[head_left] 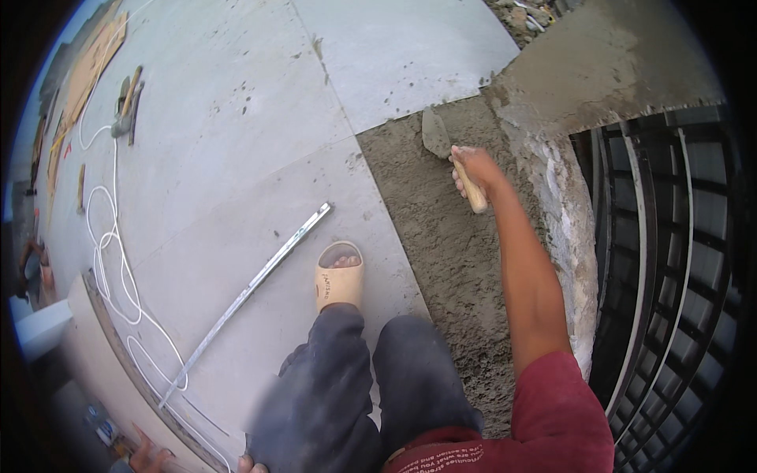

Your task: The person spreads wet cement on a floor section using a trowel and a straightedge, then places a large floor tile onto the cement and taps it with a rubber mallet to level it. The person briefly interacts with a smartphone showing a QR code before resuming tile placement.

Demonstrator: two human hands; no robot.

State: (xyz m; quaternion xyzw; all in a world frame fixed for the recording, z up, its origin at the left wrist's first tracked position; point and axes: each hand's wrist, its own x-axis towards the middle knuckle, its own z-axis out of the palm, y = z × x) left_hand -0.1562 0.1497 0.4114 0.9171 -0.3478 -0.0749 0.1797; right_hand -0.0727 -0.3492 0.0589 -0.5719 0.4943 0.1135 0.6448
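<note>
One trowel in right hand, one straightedge.

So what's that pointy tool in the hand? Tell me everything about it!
It is a trowel: a flat, leaf-shaped metal blade that narrows to a point, smeared grey with mortar, joined to a pale, wooden-looking handle. The right hand is wrapped around the handle, so only the handle's lower end sticks out below the fist. The blade points up and to the left, lying low over the rough grey mortar bed beside the big tiles. Whether the blade touches the mortar cannot be told.
</note>
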